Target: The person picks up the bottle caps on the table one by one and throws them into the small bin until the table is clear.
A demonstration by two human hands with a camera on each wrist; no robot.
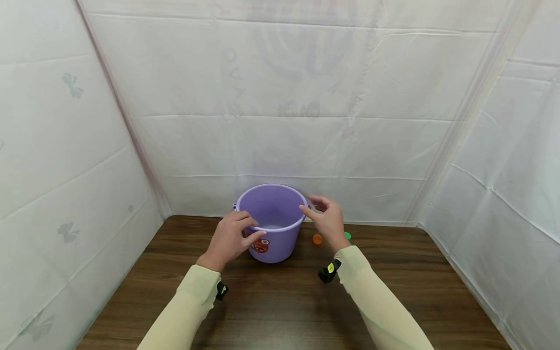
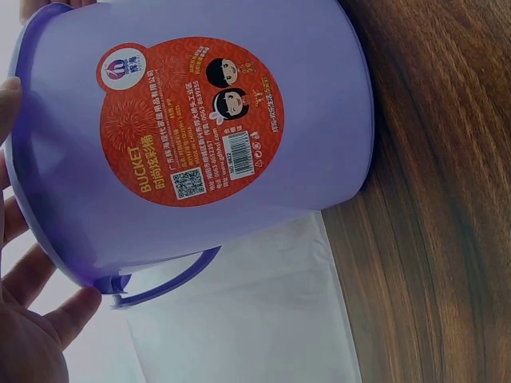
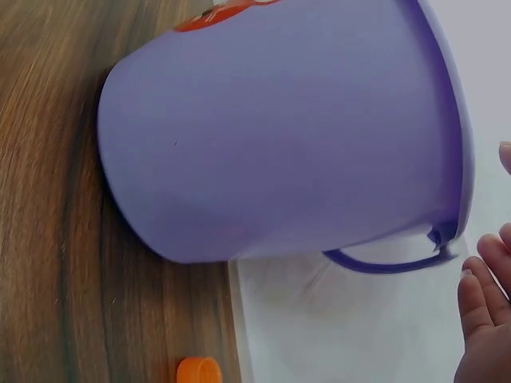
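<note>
A purple plastic bucket (image 1: 273, 243) stands upright on the wooden table, a round red label (image 2: 188, 120) on its front. Its purple handle (image 2: 180, 279) hangs down at the far side. At the near left of the rim is my left hand (image 1: 229, 238), fingers spread loosely and close to the edge; whether they press on it is hard to tell. My right hand (image 1: 329, 218) is beside the right rim with thumb and fingers parted. In the right wrist view its fingers (image 3: 477, 299) show a gap from the rim. The bucket's visible inside holds nothing.
An orange cap (image 1: 317, 239) lies right of the bucket, and a green cap (image 1: 347, 236) is partly behind my right wrist. White sheeting (image 1: 280, 146) encloses the table (image 1: 271, 311) at the back and both sides, close behind the bucket.
</note>
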